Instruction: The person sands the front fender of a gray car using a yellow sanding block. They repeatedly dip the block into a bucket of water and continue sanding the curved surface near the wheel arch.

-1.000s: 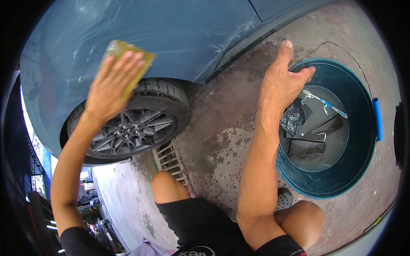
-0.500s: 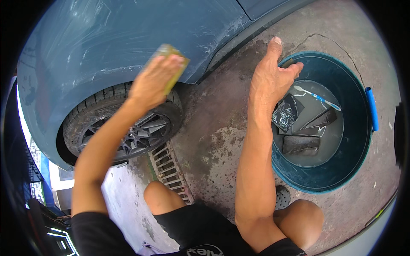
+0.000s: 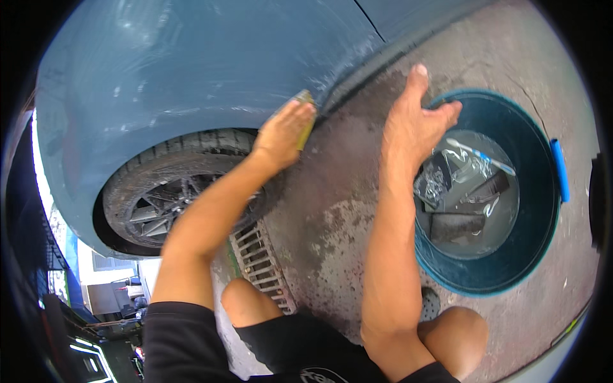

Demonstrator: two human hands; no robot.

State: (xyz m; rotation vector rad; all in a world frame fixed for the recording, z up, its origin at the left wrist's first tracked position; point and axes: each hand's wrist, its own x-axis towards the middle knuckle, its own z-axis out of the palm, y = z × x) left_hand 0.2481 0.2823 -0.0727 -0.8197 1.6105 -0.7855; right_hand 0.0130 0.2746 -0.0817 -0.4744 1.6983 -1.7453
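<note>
My left hand (image 3: 280,137) presses a flat yellow pad (image 3: 307,131) against the blue-grey car panel (image 3: 211,83), at the lower edge by the back of the wheel arch. The fingers lie over the pad and hide much of it; whether it is a sponge or a sanding block I cannot tell. White scuffs and streaks mark the panel. Held in the air near the left rim of a teal bucket (image 3: 533,246), my right hand (image 3: 412,124) is empty, its thumb and fingers apart. The wheel (image 3: 166,198) shows behind my left forearm.
Cloudy water stands in the bucket, with a white-and-blue toothbrush (image 3: 482,156), a dark block (image 3: 456,226) and other dark pieces in it. The bucket's wire handle has a blue grip (image 3: 560,170). A metal drain grate (image 3: 262,262) runs along the stained concrete floor (image 3: 325,236).
My left hand has slid the yellow pad right and down along the panel toward its lower edge. My right hand stays open near the bucket; the whole view has shifted slightly.
</note>
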